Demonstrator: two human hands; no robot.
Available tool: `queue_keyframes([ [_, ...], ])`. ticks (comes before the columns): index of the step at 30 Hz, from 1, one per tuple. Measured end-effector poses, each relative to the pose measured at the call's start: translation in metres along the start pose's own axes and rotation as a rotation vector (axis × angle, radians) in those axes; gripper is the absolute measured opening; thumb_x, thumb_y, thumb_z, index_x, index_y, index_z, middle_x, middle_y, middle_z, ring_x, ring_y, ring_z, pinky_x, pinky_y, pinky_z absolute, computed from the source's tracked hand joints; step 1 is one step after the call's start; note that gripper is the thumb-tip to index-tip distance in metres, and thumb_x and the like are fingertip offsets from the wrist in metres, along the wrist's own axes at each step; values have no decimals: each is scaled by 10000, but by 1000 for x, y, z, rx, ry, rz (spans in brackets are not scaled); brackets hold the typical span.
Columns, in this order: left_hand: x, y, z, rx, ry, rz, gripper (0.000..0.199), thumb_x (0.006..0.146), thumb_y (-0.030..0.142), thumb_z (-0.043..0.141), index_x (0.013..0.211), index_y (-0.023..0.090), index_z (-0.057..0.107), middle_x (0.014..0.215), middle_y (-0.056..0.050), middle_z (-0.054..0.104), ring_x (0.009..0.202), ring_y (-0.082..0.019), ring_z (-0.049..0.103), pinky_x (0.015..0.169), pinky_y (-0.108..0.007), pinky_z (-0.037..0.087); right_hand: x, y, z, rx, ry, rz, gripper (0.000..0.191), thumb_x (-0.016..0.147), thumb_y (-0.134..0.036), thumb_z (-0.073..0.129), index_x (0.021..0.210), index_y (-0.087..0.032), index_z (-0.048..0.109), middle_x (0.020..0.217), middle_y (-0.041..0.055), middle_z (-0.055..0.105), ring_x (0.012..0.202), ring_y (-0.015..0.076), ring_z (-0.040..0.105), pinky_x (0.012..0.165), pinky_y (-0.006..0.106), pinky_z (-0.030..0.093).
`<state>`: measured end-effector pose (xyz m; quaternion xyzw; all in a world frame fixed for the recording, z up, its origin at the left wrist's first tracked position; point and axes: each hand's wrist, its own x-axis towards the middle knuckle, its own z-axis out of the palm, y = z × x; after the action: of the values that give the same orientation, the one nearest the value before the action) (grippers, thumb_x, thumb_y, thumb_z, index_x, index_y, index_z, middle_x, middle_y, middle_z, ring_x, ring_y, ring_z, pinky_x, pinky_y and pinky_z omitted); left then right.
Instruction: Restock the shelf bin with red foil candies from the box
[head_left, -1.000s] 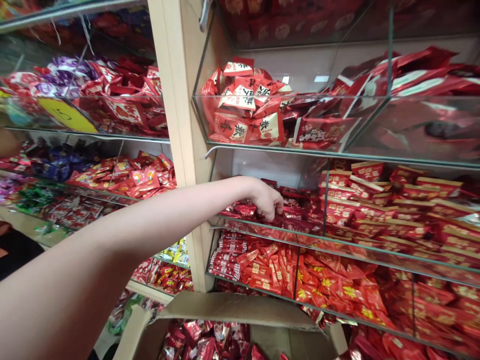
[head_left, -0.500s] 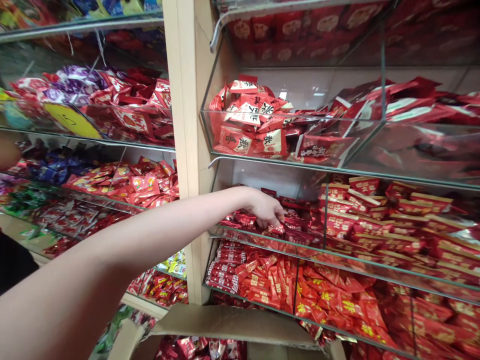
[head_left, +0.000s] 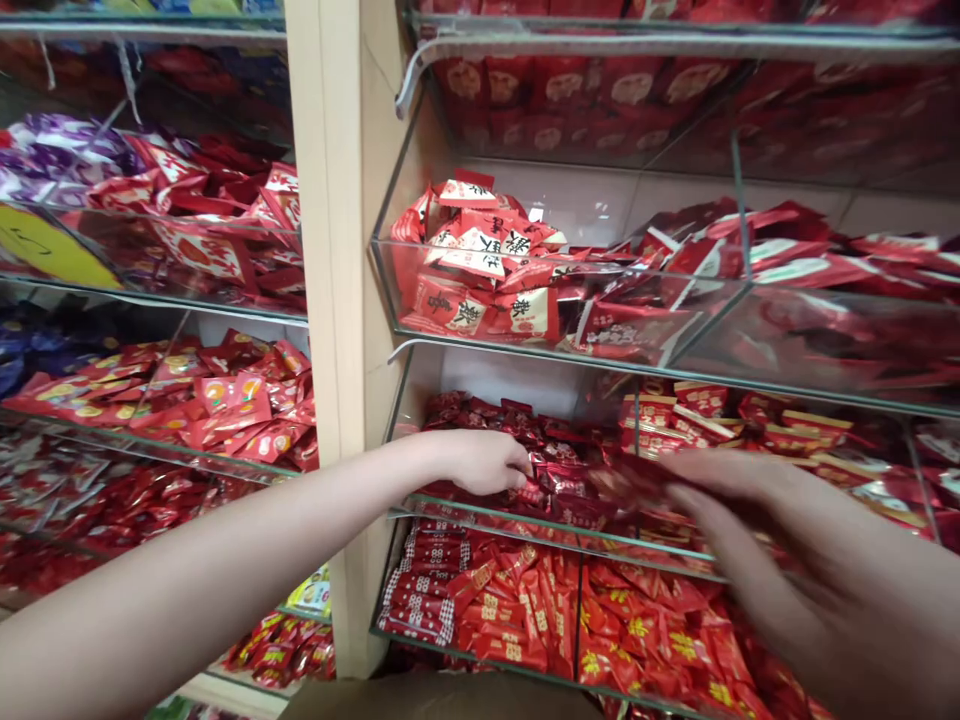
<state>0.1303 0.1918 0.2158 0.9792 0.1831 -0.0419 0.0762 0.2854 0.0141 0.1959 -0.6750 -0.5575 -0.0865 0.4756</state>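
Note:
My left hand (head_left: pixel 491 462) reaches into the middle glass bin on the right-hand shelf, its fingers curled down onto a red wrapped candy (head_left: pixel 531 491). Around it lie dark red wrapped candies (head_left: pixel 566 477). From the right side comes my right hand (head_left: pixel 757 530), smeared by motion, thumb and fingers closing around dark red wrapped candies (head_left: pixel 634 482) over the same bin. How many it holds is hidden by the blur. Gold-topped red packets (head_left: pixel 705 400) sit just behind the right hand.
A glass front edge (head_left: pixel 480 508) runs below my hands. The bin beneath holds bright red packets (head_left: pixel 517 610). Above, a glass shelf (head_left: pixel 540 347) carries red and cream packets (head_left: pixel 480 250). A wooden post (head_left: pixel 334 300) stands left; brown cardboard (head_left: pixel 442 697) lies at the bottom.
My right hand has come into view from the right with dark red candies. My left hand stays in the bin, now nearer its left end. The view has shifted right.

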Motion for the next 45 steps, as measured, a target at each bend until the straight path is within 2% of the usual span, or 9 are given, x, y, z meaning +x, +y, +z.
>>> queue_keyframes([
  [2, -3, -1, 1, 14, -4, -56, 323, 798, 310, 338, 960, 171, 580, 922, -83, 647, 740, -188, 573, 632, -267, 412, 32, -25, 17, -253, -68, -327, 196, 771, -261, 404, 850, -212, 576, 871, 64, 615, 811, 180, 556, 781, 314, 403],
  [4, -7, 1, 1, 35, -16, -93, 352, 803, 332, 314, 947, 155, 582, 909, -105, 647, 705, -198, 574, 606, -280, 411, 58, -36, 37, -446, -163, -448, 208, 794, -198, 356, 815, -165, 561, 775, 73, 608, 746, 183, 559, 684, 296, 410],
  [7, -13, 4, -1, 36, -27, -78, 357, 807, 325, 304, 959, 149, 575, 946, -121, 636, 737, -206, 578, 622, -281, 416, 84, -35, 61, -601, -255, -422, 191, 795, -171, 355, 799, -137, 543, 711, 80, 605, 687, 199, 574, 590, 280, 396],
  [12, -16, 7, -1, 37, -65, -118, 349, 809, 340, 306, 969, 161, 560, 966, -115, 629, 761, -210, 585, 642, -280, 425, 105, -38, 72, -649, -365, -283, 168, 750, -155, 420, 824, -122, 567, 782, 107, 629, 769, 229, 589, 615, 270, 401],
  [16, -14, 6, 1, 2, -55, -77, 329, 818, 310, 301, 991, 174, 547, 994, -96, 621, 802, -191, 580, 682, -266, 421, 110, -41, 82, -583, -452, -173, 263, 708, -135, 454, 955, -106, 538, 888, 117, 632, 811, 220, 585, 637, 251, 415],
  [22, -14, 6, 2, 52, -46, -85, 333, 814, 330, 296, 906, 163, 569, 904, -97, 639, 698, -190, 574, 610, -275, 414, 104, -40, 100, -643, -701, -108, 252, 682, -76, 451, 884, -111, 598, 909, 107, 646, 818, 194, 589, 649, 230, 420],
  [25, -13, 4, 4, 64, -38, -90, 328, 809, 335, 302, 943, 183, 560, 955, -81, 630, 751, -193, 574, 631, -276, 410, 102, -41, 103, -679, -761, -134, 276, 667, -61, 465, 902, -120, 598, 926, 95, 646, 805, 182, 590, 636, 222, 418],
  [31, -12, 0, 8, 17, 6, -77, 381, 788, 402, 329, 1000, 163, 537, 987, -103, 616, 792, -207, 573, 680, -300, 424, 99, -38, 105, -642, -753, -289, 224, 712, -133, 445, 845, -136, 626, 853, 97, 665, 763, 183, 599, 629, 228, 410],
  [45, -13, -6, 13, -4, 138, -28, 464, 749, 521, 373, 1024, 187, 539, 1001, -77, 581, 860, -189, 539, 765, -277, 402, 105, -44, 102, -704, -872, -367, 203, 696, -173, 475, 812, -146, 640, 810, 81, 669, 704, 167, 596, 568, 218, 397],
])
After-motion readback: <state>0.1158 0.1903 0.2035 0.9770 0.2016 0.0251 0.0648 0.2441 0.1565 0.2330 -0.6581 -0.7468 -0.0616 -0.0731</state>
